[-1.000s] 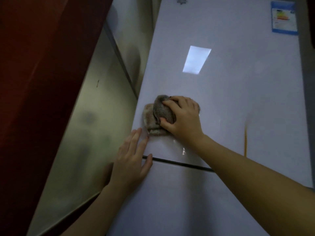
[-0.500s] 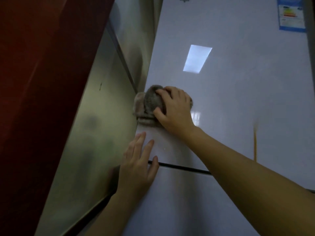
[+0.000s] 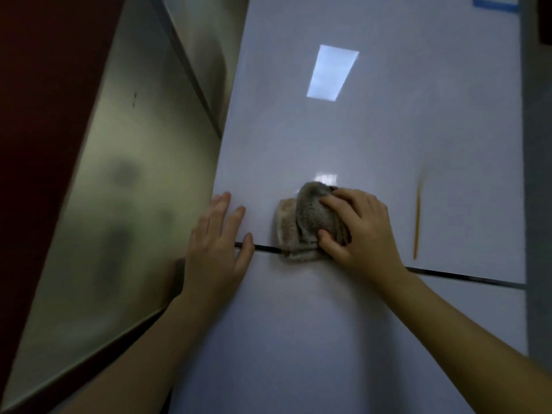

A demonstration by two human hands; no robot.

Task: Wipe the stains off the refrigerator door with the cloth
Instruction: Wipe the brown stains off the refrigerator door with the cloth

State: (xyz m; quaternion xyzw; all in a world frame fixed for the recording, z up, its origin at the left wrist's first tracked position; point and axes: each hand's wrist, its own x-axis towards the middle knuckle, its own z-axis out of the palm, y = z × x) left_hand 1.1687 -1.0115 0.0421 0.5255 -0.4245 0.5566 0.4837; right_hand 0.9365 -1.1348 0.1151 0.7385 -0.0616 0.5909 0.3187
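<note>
You are pressing the cloth (image 3: 304,225) against the door (image 3: 373,130) with your right hand (image 3: 361,231), fingers curled over the bunched grey wad and thumb pinching its lower edge, so the hand is closed around it and is pushing it flat into the panel. The cloth is sitting low on the upper door, its bottom edge overlapping the dark seam (image 3: 466,277) that is dividing the two door panels. Your left hand (image 3: 218,243) is lying open and flat at about nine o'clock from the cloth, holding nothing, palm across the seam near the door's left edge; it looks like you are bracing yourself and steadying the door against the rubbing pressure. At three o'clock from the cloth, apart from it, a thin yellowish streak (image 3: 417,222) is running down the door toward the seam, fading into a faint smear at its top; that seems to be the stain waiting for you. Nothing is lying between cloth and streak, so the sweep rightward looks clear, though the seam may be catching the cloth's lower edge. A window reflection (image 3: 332,73) is glaring at twelve o'clock, a blue-edged label (image 3: 494,2) is showing at the top right corner, and a steel wall (image 3: 125,180) is closing in on the left, limiting your left elbow's room.
</note>
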